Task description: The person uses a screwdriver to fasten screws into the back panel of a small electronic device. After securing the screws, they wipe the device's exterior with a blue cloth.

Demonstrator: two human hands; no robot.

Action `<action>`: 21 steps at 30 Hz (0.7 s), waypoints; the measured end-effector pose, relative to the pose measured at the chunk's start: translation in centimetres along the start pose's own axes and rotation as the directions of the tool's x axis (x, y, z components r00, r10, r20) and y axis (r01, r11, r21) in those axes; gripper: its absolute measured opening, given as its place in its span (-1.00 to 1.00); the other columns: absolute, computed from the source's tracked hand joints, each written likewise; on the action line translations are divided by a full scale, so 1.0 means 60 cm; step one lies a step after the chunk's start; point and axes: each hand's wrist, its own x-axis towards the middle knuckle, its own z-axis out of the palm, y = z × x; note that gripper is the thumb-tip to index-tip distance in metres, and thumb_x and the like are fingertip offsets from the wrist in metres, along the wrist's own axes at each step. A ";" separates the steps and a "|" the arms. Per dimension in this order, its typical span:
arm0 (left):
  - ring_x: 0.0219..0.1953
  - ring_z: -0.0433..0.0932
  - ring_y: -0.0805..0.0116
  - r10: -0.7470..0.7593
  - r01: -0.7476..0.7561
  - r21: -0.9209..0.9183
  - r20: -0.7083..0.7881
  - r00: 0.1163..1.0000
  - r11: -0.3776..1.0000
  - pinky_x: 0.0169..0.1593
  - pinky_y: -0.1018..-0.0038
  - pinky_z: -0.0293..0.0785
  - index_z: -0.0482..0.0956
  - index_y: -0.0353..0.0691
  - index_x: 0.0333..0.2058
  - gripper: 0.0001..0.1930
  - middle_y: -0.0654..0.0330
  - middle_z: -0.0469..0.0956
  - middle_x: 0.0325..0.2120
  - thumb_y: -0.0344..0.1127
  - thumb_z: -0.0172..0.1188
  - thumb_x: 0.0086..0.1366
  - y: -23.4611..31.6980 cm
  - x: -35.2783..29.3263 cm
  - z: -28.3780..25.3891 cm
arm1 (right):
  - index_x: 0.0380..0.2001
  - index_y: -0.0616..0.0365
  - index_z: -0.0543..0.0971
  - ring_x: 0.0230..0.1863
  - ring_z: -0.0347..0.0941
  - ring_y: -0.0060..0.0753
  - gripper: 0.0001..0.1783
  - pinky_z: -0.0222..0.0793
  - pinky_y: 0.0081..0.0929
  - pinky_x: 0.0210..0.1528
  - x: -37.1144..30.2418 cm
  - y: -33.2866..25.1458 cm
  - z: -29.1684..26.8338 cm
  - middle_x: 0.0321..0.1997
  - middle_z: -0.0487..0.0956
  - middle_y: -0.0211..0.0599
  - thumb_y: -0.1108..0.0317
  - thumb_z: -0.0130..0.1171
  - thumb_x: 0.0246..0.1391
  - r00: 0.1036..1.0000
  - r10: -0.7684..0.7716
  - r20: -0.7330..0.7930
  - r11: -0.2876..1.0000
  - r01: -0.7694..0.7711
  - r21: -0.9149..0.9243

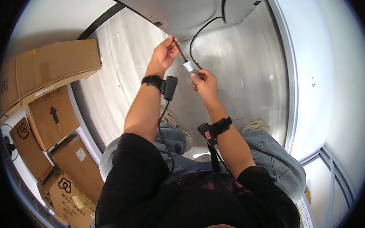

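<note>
My right hand [204, 86] is wrapped round the grey and white handle of a screwdriver [188, 65]. Its dark shaft slants up and to the left, toward the lower edge of a grey metal panel [186, 13]. At the shaft's far end my left hand [164, 54] pinches with thumb and fingertips, close against the tip. Whether those fingers grip the shaft itself or some small part at its tip, I cannot make out. The left fingertips are just below the panel's edge.
A black cable [194, 37] hangs from the panel and curves down behind my right hand. Several cardboard boxes [53, 115] are stacked at the left. A white wall [312, 78] with a frame strip rises at the right. Pale wood-look floor [248, 72] lies below.
</note>
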 end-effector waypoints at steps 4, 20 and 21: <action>-0.39 0.49 0.38 0.061 -0.059 0.063 -0.031 0.998 0.996 -0.26 0.48 0.50 0.46 -0.28 -0.24 -0.82 0.22 0.51 -0.42 -0.29 0.02 0.33 -0.016 0.005 0.007 | -0.24 0.27 0.48 -0.61 0.30 -0.61 -0.70 0.24 -0.59 -0.59 -0.002 0.036 0.028 -0.50 0.44 -0.40 0.32 0.23 0.00 0.997 0.050 -0.064 0.995 -0.044 0.087; -0.24 0.45 0.30 0.202 -0.204 -0.059 -0.045 0.978 0.977 -0.14 0.42 0.46 0.44 -0.34 -0.18 -0.81 0.11 0.51 -0.24 -0.40 -0.08 0.33 0.018 0.001 0.030 | -0.24 0.22 0.33 -0.50 0.32 -0.60 -0.72 0.25 -0.58 -0.49 0.002 0.020 0.058 -0.42 0.43 -0.35 0.44 0.18 0.02 0.992 -0.113 0.055 0.988 0.107 0.109; -0.25 0.45 0.33 0.209 -0.211 -0.047 -0.047 0.977 0.976 -0.15 0.43 0.45 0.45 -0.34 -0.18 -0.81 0.12 0.52 -0.25 -0.40 -0.08 0.32 0.018 0.003 0.030 | -0.24 0.21 0.33 -0.51 0.33 -0.60 -0.72 0.25 -0.58 -0.51 0.003 0.023 0.059 -0.42 0.43 -0.35 0.44 0.18 0.02 0.993 -0.107 0.051 0.988 0.101 0.118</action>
